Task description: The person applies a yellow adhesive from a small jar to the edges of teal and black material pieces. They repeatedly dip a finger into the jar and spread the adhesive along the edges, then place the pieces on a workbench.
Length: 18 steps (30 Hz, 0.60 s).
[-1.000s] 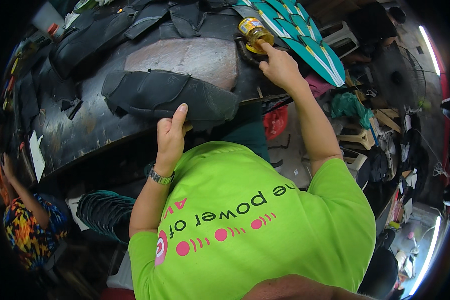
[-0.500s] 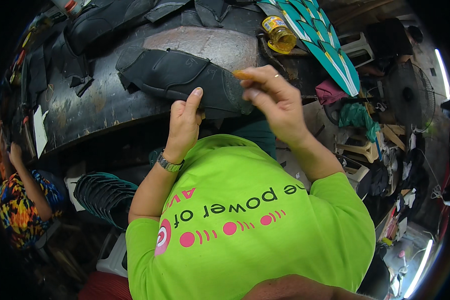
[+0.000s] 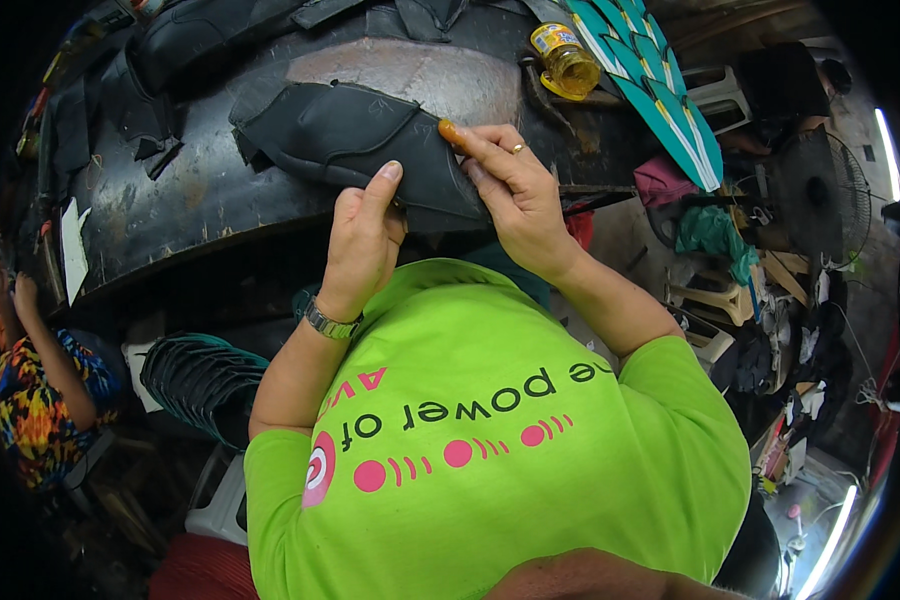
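your left hand (image 3: 362, 240) pins the black curved rubber piece (image 3: 355, 140) flat on the dark worktop (image 3: 170, 210), so your right hand (image 3: 515, 195), its orange-smeared fingertip (image 3: 450, 131) on it, can spread.

We see a black rubber piece (image 3: 355, 140) on a dark grey bench (image 3: 170, 215) with a paler brown patch (image 3: 420, 75) near its far edge. Our right forefinger is smeared amber, and a gold ring (image 3: 516, 149) sits on that hand (image 3: 515, 195). A silver watch (image 3: 328, 322) bands our left wrist. At the bench's far right corner stands a yellow jar (image 3: 565, 60) beside teal strips with white stripes (image 3: 660, 95). Our shirt (image 3: 500, 440) is lime green with pink dots.
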### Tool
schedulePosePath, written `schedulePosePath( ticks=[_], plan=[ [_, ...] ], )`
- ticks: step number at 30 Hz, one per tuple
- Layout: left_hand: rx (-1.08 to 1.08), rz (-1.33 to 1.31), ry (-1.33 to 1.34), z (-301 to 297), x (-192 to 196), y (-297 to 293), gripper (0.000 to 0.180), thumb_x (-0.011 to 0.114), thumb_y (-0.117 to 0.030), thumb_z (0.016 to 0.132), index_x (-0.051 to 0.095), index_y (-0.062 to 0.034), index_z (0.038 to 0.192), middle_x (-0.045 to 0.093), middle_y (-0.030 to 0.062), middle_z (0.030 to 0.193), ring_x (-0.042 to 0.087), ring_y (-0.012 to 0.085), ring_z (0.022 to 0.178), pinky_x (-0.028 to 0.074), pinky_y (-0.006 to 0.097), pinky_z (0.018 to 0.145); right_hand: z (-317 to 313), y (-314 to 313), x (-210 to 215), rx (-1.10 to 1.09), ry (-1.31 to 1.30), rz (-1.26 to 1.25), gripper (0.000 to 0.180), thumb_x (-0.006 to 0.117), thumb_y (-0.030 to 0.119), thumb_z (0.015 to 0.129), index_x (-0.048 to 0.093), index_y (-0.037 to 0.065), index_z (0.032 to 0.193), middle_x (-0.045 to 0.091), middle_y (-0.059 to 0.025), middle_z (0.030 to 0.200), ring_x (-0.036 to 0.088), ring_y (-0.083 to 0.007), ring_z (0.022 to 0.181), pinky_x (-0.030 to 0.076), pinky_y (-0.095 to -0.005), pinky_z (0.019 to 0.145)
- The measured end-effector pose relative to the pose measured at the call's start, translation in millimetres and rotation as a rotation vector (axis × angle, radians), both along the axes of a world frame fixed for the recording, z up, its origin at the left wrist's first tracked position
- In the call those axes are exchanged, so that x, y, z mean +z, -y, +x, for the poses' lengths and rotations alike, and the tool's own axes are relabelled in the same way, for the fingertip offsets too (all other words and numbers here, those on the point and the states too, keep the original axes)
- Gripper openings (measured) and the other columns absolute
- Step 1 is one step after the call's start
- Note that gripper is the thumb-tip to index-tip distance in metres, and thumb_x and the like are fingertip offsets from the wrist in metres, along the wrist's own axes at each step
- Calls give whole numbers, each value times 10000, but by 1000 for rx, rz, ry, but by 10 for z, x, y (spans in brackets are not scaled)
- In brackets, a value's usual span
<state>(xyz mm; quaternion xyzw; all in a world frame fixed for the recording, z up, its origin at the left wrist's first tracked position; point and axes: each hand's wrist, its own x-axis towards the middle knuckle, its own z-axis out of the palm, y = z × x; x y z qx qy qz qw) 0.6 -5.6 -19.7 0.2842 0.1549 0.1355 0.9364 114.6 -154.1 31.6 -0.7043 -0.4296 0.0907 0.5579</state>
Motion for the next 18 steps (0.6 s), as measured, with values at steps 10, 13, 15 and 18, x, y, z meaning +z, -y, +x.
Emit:
schedulePosePath(
  ticks=[10, 13, 15, 18],
  plan=[
    [114, 99, -188, 87, 304, 117, 284, 545, -188, 1025, 656, -48, 805, 652, -17, 757, 509, 3, 538, 348, 168, 453, 28, 101, 27, 67, 125, -42, 393, 577, -161, 832, 718, 38, 1140, 607, -111, 1110, 635, -219, 967, 502, -290, 879],
    [52, 79, -122, 76, 332, 47, 264, 532, -175, 1026, 676, 13, 907, 707, 57, 890, 632, 51, 681, 466, 171, 561, 64, 140, -5, 119, 96, -6, 398, 593, -176, 814, 745, 64, 1092, 591, -101, 1138, 638, -219, 988, 509, -299, 893],
    [-7, 82, -48, 64, 293, -33, 266, 509, -162, 1031, 660, 52, 987, 712, 116, 976, 684, 126, 802, 537, 234, 684, 81, 170, -36, 173, 46, 41, 397, 599, -180, 810, 756, 78, 1069, 573, -96, 1169, 631, -223, 1020, 510, -305, 910],
    [-41, 73, 12, 48, 218, -65, 292, 469, -152, 1039, 623, 92, 1087, 700, 182, 1056, 716, 235, 934, 605, 353, 838, 99, 244, -69, 234, 32, 48, 389, 603, -179, 814, 766, 90, 1043, 544, -95, 1212, 615, -222, 1067, 509, -308, 921]
  ],
)
